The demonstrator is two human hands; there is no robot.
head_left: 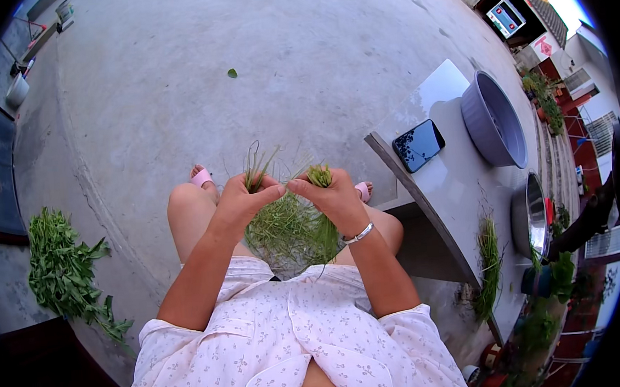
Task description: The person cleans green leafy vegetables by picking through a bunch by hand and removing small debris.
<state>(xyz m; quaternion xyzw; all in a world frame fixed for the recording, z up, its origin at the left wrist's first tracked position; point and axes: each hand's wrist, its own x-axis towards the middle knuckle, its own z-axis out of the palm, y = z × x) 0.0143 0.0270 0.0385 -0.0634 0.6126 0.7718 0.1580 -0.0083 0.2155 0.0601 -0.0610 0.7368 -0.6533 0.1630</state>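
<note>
Between my knees my two hands meet, thumbs nearly touching. My right hand (333,198) is closed round a bunch of thin grass-like green stalks (319,174); their cut-looking ends stick up over the fingers, and blades hang below. Pinched in my left hand (247,203) are a few loose, thin stalks (253,174), some dry-looking. A strand seems to run between the fingertips, too fine to make out well. Under the hands lies a loose heap of thin green and yellowish blades (280,227), partly hidden by the wrists.
On my right stands a grey table (457,213) with a black phone (418,146), a purple-grey basin (489,122), a metal bowl (530,215) and another bundle of green stalks (489,268). Leafy greens (60,262) lie on the floor to my left. A single leaf (232,73) lies ahead.
</note>
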